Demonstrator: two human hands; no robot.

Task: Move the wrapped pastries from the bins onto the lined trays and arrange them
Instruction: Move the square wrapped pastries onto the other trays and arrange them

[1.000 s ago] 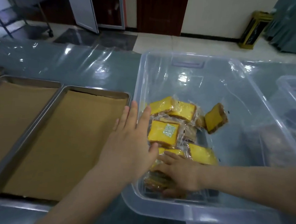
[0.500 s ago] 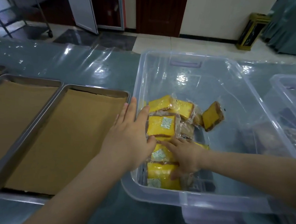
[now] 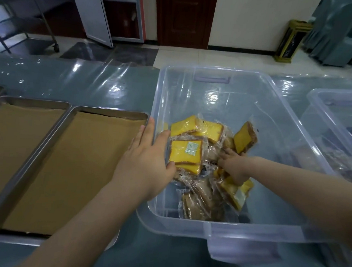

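— Where do your hands stand at this point?

— Both are down in the clear plastic storage bin (image 3: 210, 228); your left hand (image 3: 146, 162) is clamped on a small stack of yellow cake slices in clear wrappers (image 3: 185, 154), thumb at the stack's near edge and fingers along its left side; your right hand (image 3: 234, 165) is buried among the loose wrapped pastries (image 3: 231, 190) — whether it grips one, I cannot tell.

— And the step in hand?

— The pick-up, by my reading; every pastry in view lies inside the bin; the steel tray lined with brown paper (image 3: 70, 168), just to the bin's left, is bare, as is the second lined tray (image 3: 16, 136) beyond it.

— What does the next move ask of you?

— Lift the stack over the bin's left wall, keeping it squeezed so the slick wrappers don't slide apart; then set it down on the paper — a far corner would leave room for neat rows.
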